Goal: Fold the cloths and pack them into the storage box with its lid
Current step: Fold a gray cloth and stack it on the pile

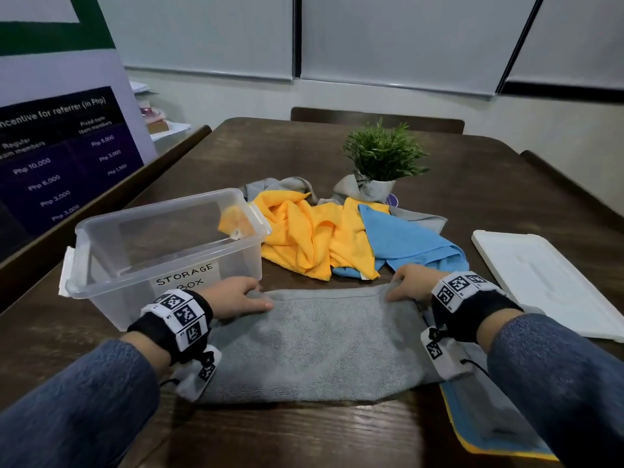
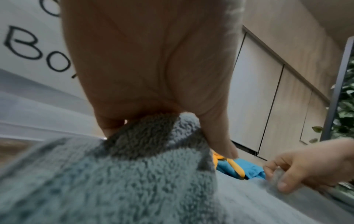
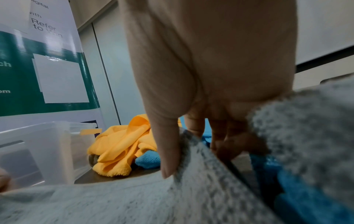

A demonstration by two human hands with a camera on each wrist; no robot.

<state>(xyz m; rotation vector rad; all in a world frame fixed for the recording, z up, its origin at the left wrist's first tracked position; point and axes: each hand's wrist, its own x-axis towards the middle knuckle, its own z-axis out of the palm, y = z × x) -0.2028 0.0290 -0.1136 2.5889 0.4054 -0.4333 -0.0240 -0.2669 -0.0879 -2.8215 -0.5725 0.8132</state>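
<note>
Worktop (image 1: 304, 434) crowded: both hands (image 1: 236, 297) (image 1: 410, 282) pinch the grey cloth's (image 1: 314, 346) far corners; uneven pulling may skew its fold.

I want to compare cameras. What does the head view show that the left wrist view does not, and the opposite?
Only the head view shows the white lid, the potted plant and the whole storage box. Only the left wrist view shows the left hand from below, its thumb pinching the grey cloth. Both show the right hand gripping that cloth's far edge, and the yellow and blue cloths behind.
</note>
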